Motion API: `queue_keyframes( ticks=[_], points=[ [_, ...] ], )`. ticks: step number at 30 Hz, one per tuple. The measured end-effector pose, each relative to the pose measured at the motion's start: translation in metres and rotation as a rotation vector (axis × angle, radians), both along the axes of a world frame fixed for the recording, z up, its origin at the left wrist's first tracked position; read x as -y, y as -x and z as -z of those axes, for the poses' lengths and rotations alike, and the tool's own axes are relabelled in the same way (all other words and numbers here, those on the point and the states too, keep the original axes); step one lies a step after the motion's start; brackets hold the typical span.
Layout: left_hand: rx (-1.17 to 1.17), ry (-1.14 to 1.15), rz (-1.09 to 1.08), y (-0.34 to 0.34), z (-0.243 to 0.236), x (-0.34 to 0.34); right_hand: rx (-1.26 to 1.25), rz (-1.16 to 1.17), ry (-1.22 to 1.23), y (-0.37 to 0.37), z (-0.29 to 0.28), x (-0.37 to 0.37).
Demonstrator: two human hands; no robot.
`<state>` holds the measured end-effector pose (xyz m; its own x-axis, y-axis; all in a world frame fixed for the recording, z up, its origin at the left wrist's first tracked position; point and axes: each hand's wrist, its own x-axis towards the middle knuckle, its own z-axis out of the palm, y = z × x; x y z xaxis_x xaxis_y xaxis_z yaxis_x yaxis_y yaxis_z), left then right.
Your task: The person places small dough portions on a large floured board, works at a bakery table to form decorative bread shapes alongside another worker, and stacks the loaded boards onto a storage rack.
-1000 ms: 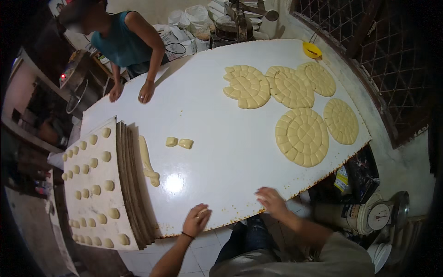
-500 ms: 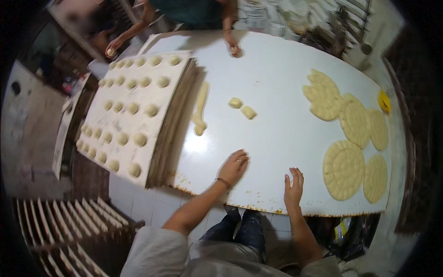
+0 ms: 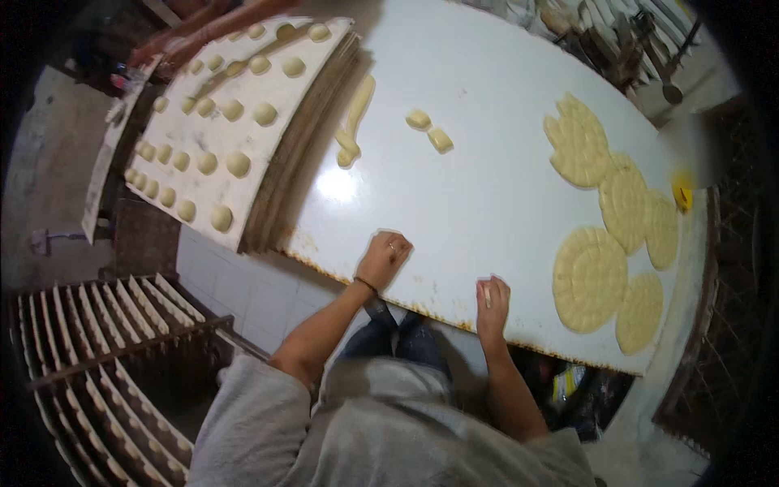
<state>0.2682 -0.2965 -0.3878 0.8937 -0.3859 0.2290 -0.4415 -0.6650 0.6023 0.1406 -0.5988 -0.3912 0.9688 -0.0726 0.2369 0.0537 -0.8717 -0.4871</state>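
My left hand (image 3: 387,258) is curled on the white table (image 3: 430,243) near its front edge; what lies under its fingers is hidden. My right hand (image 3: 492,302), also curled, rests farther right with a small pale dough piece between thumb and fingers. Above them lie two small dough pieces (image 3: 441,140) and a long dough strip (image 3: 359,105) with a lumpy lower end. Several flat dough rounds (image 3: 590,280) scored into segments lie at the right. A stack of boards (image 3: 272,146) sits at the left, its top holding rows of dough balls (image 3: 238,164).
A co-worker's arms (image 3: 203,28) reach over the boards' far side, blurred. A rack (image 3: 81,329) of board shelves with dough stands at lower left. Metal equipment (image 3: 625,45) is behind the table, a yellow bowl (image 3: 682,195) at its right edge, a grille (image 3: 718,325) beyond.
The view has swung, shifting the table. My fingers have curled more closely since half a second ago. The co-worker's arms have moved left over the boards.
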Motion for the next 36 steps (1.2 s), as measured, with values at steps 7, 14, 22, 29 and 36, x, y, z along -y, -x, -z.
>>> queue_keyframes(
  ticks=[7, 14, 22, 29, 36],
  points=[
    [-0.131, 0.505, -0.408, 0.043, -0.031, -0.034, 0.129, 0.367, -0.55, -0.022, -0.032, 0.054],
    [-0.404, 0.245, -0.877, 0.161, -0.029, -0.291, 0.035, 0.613, -0.716, -0.092, -0.102, 0.1],
    [0.052, -0.429, -1.332, 0.051, -0.099, -0.8, -0.42, 0.02, -0.901, -0.23, -0.125, -0.219],
    [-0.028, 0.109, -1.05, -0.256, -0.182, -0.818, -0.469, 0.073, -1.012, -0.32, -0.142, -0.413],
    [-0.33, -0.185, -0.58, -0.388, -0.13, -0.84, -0.424, 0.145, -0.929, -0.331, -0.156, -0.452]
  ],
)
